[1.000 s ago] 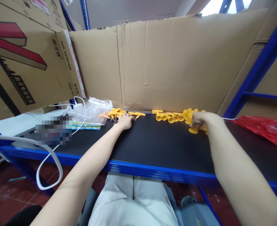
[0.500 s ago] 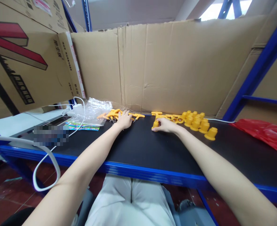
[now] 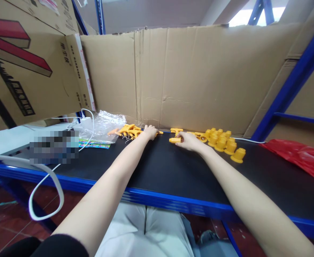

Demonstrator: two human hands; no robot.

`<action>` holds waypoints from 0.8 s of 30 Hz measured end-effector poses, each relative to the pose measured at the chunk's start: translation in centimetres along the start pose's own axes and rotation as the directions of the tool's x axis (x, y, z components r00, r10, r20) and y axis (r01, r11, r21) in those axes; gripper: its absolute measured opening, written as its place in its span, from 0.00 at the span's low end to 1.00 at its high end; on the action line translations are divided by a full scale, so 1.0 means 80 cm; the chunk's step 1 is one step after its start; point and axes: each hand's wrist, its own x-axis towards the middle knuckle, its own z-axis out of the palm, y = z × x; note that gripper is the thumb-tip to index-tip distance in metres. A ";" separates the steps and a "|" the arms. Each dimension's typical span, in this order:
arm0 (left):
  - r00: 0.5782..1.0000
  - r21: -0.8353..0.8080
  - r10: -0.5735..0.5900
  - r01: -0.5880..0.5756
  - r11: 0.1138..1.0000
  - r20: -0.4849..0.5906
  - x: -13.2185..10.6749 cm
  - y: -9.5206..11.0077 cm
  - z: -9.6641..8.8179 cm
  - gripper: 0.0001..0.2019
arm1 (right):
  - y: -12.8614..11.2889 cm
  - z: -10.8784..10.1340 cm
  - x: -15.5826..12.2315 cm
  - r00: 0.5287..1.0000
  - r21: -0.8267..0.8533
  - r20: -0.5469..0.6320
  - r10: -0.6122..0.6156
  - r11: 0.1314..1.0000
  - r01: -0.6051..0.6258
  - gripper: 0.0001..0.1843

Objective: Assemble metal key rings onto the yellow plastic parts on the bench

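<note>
My left hand (image 3: pixel 150 132) is at the back of the black shelf top, its fingers closed over an orange T-shaped handle (image 3: pixel 160 133), mostly hidden beneath them. Left of it lies a pile of similar orange T-shaped handles (image 3: pixel 130 131) with small metal hooks. Between thumb and fingers, my right hand (image 3: pixel 188 140) grips a yellow flanged cup (image 3: pixel 174 140), tipped on its side with its narrow end to the left. Another orange T-shaped handle (image 3: pixel 176 130) lies just behind that cup. Several upright yellow cups (image 3: pixel 221 139) stand in rows to the right.
Clear plastic bags (image 3: pixel 103 125) and a white charger with cable (image 3: pixel 86 123) lie at left. A red plastic bag (image 3: pixel 298 157) sits at right. Cardboard (image 3: pixel 199 78) walls the back. The blue shelf edge (image 3: pixel 173 200) runs in front of my lap.
My left hand has moved right, from the pile onto the single T-shaped handle. My right hand has tipped the yellow cup from upright onto its side.
</note>
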 end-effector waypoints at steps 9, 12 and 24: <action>0.984 -0.135 -0.118 0.136 0.981 0.133 0.026 0.006 0.001 0.25 | 0.005 0.006 0.000 0.994 0.172 0.108 -0.022 0.985 0.004 0.20; 0.983 -0.142 -0.132 0.150 0.978 0.130 0.029 0.005 0.004 0.25 | 0.008 0.005 0.000 0.986 0.190 0.167 -0.020 0.982 -0.012 0.25; 0.999 -0.160 -0.002 0.007 0.987 0.033 0.037 0.033 0.000 0.21 | 0.017 -0.004 -0.002 0.973 0.195 0.227 -0.036 0.981 -0.010 0.19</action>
